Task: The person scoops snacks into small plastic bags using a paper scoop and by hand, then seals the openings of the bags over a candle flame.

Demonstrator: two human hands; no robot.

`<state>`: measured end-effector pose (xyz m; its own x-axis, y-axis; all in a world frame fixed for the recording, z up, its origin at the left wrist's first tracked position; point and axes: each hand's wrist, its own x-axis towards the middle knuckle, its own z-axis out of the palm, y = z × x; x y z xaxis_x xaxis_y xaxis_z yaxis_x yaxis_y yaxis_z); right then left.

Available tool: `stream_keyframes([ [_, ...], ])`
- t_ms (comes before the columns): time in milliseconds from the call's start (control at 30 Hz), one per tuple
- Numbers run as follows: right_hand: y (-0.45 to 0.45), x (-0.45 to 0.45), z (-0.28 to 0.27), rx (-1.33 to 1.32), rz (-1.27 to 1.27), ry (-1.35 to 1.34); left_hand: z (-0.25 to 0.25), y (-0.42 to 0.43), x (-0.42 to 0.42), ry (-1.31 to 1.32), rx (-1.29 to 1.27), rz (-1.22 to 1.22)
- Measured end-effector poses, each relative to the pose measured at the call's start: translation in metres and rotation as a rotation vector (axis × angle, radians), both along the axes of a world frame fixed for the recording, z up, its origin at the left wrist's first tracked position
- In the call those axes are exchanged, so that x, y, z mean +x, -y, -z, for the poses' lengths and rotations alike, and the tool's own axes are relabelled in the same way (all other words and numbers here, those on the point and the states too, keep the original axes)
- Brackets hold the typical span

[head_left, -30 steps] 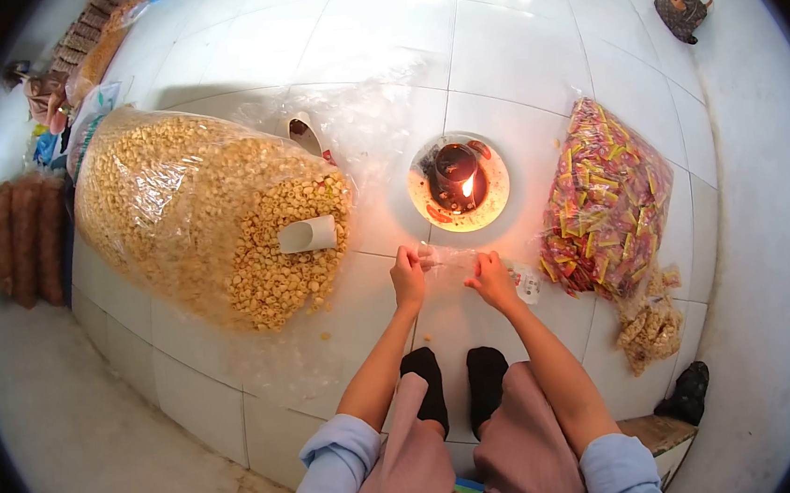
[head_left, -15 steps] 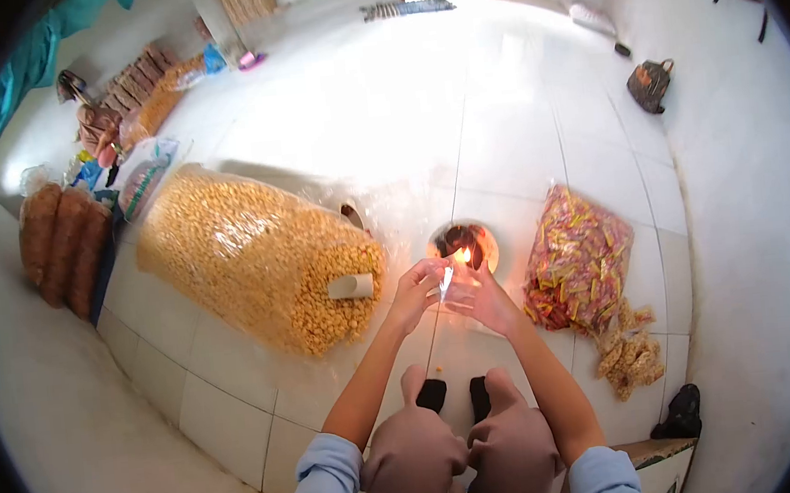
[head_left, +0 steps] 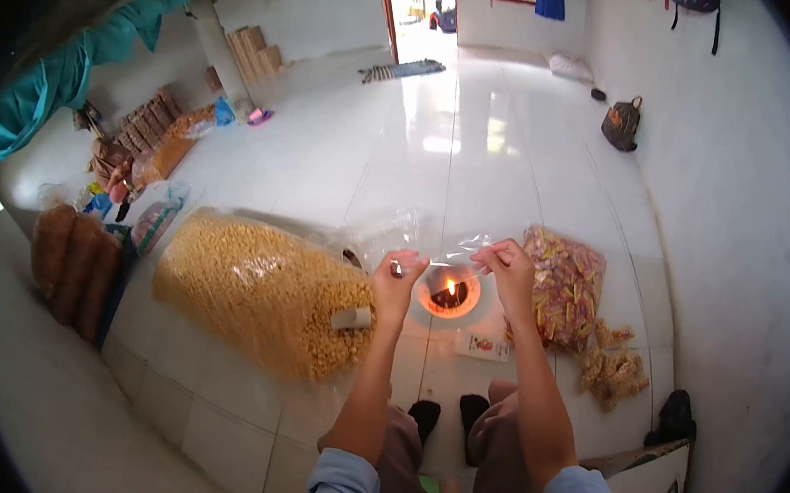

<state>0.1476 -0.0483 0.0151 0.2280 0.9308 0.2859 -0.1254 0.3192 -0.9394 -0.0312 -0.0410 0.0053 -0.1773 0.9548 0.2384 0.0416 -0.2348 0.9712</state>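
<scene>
Between my hands a clear plastic bag [head_left: 457, 252] is stretched out above a small flame [head_left: 450, 287]. My left hand [head_left: 398, 282] pinches one end, and my right hand [head_left: 508, 267] pinches the other. The flame burns in a round pan [head_left: 453, 311] on the floor, with a dark middle and a glowing rim. In front of the pan lies a small white printed packet [head_left: 482, 346]. To the left, a huge clear sack of yellow puffed snacks [head_left: 238, 279] lies on its side, and a white scoop [head_left: 352, 319] rests at its mouth.
On the right lies a clear bag of red and yellow sachets [head_left: 568, 288], with small filled snack packs [head_left: 615, 373] below it. More sacks [head_left: 77, 260] stand at the left wall. Further back sits another person [head_left: 110, 162]. A backpack [head_left: 622, 125] leans by the right wall.
My hands have moved apart and slightly up, pulling the plastic bag out between them. The view has tilted upward, and the white packet in front of the pan now shows.
</scene>
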Motion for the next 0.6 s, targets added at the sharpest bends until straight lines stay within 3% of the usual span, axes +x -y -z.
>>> stream_keyframes([
  [67, 0.003, 0.001, 0.013, 0.084, 0.103, 0.232, 0.007, 0.005, 0.000, -0.084, 0.006, -0.023],
  [100, 0.011, -0.002, -0.007, 0.067, 0.176, 0.324, -0.004, 0.004, 0.006, -0.376, 0.270, -0.289],
  [133, 0.009, -0.003, -0.007, 0.064, 0.176, 0.325, -0.015, 0.005, 0.010, -0.520, 0.416, -0.407],
  [167, 0.008, -0.003, -0.007, 0.162, 0.242, 0.496, -0.027, 0.006, 0.014, -0.662, 0.552, -0.557],
  [200, 0.005, -0.004, -0.006, 0.264, 0.308, 0.666, -0.037, 0.009, 0.017, -0.742, 0.575, -0.483],
  [267, -0.001, -0.007, 0.000, 0.330, 0.318, 0.746, -0.039, 0.006, 0.013, -0.823, 0.599, -0.407],
  [333, -0.003, -0.014, 0.002, 0.236, 0.175, 0.626, -0.029, 0.002, 0.003, -0.774, 0.233, 0.140],
  [367, -0.005, -0.017, 0.004, 0.236, 0.166, 0.624, -0.011, -0.003, 0.003, -0.598, 0.023, 0.149],
  [467, -0.016, -0.020, 0.014, 0.172, 0.095, 0.577, 0.004, -0.013, -0.007, -0.431, 0.027, 0.228],
  [567, -0.024, -0.018, 0.023, 0.149, 0.124, 0.536, -0.009, -0.013, -0.009, -0.553, -0.006, 0.187],
  [600, -0.023, -0.018, 0.019, 0.223, 0.162, 0.663, -0.007, -0.014, -0.010, -0.553, -0.010, 0.186],
])
